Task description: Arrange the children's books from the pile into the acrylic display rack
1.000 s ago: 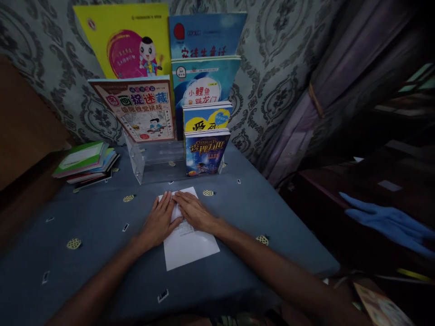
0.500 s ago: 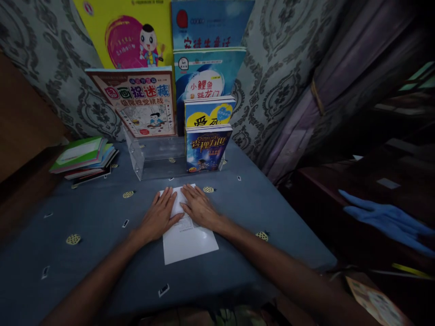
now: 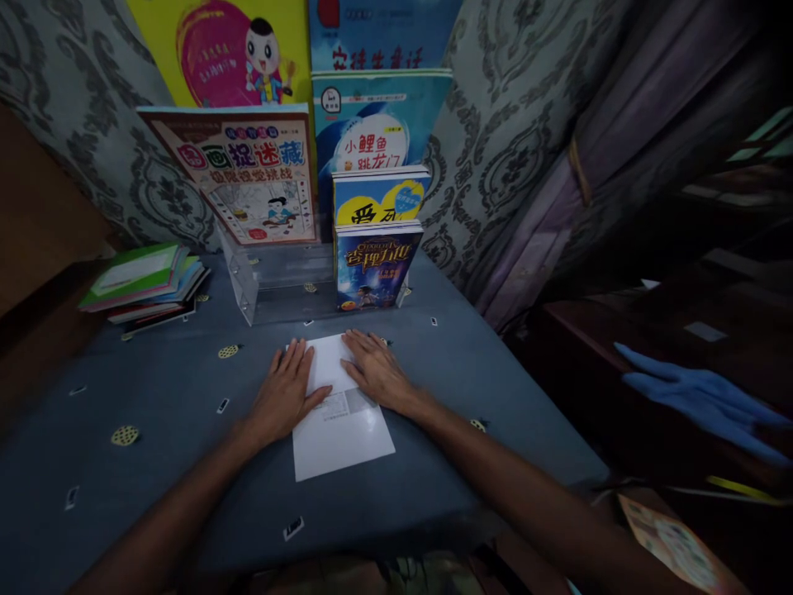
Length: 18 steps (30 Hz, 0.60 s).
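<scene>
Dark blue tablecloth (image 3: 204, 483) bears a white sheet (image 3: 344, 446), its long axis running away from the person, far end slightly left. The left hand (image 3: 286, 390) and right hand (image 3: 380, 372) lie flat, outstretched over its far sides, gripping nothing; beyond stands a clear rack (image 3: 244, 285) of books (image 3: 376, 268).

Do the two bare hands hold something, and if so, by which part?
Nothing is gripped: the left hand and right hand rest flat on the far half of the white rectangular paper sheet, one at each side.
</scene>
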### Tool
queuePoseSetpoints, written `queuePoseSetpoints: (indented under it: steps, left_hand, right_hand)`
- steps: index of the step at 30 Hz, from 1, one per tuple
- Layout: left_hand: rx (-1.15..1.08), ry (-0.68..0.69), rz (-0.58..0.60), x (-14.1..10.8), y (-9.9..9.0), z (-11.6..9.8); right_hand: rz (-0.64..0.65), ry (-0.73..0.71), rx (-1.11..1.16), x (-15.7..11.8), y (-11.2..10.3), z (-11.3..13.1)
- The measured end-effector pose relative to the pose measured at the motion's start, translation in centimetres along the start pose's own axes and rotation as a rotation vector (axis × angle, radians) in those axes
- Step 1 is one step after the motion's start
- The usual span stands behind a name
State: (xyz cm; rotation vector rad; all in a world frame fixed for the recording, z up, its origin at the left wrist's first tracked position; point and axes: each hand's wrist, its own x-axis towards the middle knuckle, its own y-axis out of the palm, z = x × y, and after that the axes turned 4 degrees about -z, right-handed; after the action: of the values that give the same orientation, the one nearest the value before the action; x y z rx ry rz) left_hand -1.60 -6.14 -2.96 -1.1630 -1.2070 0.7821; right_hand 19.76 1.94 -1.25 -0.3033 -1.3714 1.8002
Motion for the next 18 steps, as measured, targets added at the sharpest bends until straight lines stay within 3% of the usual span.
queuePoseSetpoints:
  steps: [18]
  left_hand:
    - [-0.045,0.073,0.033,0.4,-0.3,0.7]
  right_hand:
    - [-0.011,-0.023,0.206,0.8,-0.7,-2.1]
